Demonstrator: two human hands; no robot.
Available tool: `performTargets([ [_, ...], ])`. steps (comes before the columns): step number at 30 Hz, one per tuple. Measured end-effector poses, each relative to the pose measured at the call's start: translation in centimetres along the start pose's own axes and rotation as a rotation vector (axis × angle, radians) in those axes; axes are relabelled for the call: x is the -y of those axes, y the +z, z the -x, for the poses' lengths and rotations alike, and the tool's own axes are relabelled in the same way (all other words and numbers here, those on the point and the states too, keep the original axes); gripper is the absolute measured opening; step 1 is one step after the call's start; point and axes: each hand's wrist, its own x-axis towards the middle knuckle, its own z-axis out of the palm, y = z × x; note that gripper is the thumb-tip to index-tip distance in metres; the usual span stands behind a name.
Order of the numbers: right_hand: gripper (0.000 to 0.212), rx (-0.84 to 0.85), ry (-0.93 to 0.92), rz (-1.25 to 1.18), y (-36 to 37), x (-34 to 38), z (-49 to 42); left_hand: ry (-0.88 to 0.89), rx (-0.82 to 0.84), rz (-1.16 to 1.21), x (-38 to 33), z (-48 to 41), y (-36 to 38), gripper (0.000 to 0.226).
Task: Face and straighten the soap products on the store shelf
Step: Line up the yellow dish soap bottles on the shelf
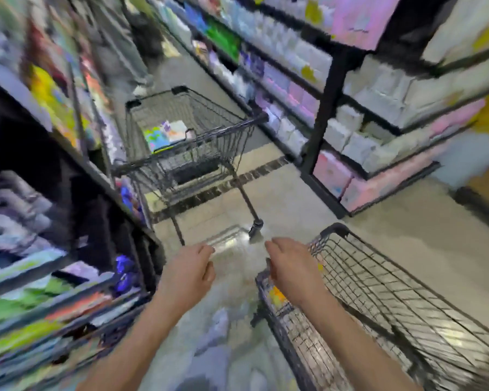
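No readable txt: all print on shelves point(332, 103) & in cart point(218, 119) too blurred to make out

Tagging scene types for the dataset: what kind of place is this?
A retail store aisle, likely a supermarket. Stocked product shelves line both sides, a wire shopping cart with a few packages in it stands in the aisle, and a second wire cart sits close by on the right.
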Motion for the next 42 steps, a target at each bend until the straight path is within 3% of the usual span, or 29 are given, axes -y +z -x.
performTargets([
  [3, 0.033, 0.008, -0.186, 0.041, -0.9, 5.6, -1.1, -0.160, -0.067, -0.020, 2.6, 6.5, -2.7, 0.025],
  [11, 0.027, -0.038, -0.754, 0.057, -0.8, 28.6, -0.3, -0.741, -0.214, -0.079, 9.9, 28.5, -8.5, 0.036],
  [18, 0.025, 0.070, -1.019, 0.050, 1.6, 49.9, 6.1, -1.140, -0.305, -0.128, 16.3, 49.4, -11.3, 0.034],
  [20, 0.021, 0.008, -1.089, 0.001, 2.8, 55.2, 7.9, -1.217, -0.319, -0.121, 17.7, 54.8, -11.9, 0.028],
  [26, 0.035, 0.083, -1.221, 0.011, 3.4, 69.8, 11.6, -1.334, -0.373, -0.143, 21.1, 66.4, -13.3, 0.016],
  [30, 0.017, 0.065, -1.259, -0.049, 4.3, 77.0, 11.2, -1.382, -0.407, -0.134, 24.7, 70.6, -13.3, 0.036],
  [38, 0.026, 0.046, -1.351, -0.047, 5.8, 90.9, 5.7, -1.433, -0.389, -0.108, 37.0, 73.1, -16.3, 0.020],
  [42, 0.030, 0.042, -1.335, -0.104, 5.0, 95.9, 2.2, -1.394, -0.374, -0.108, 44.9, 72.7, -20.0, 0.022],
])
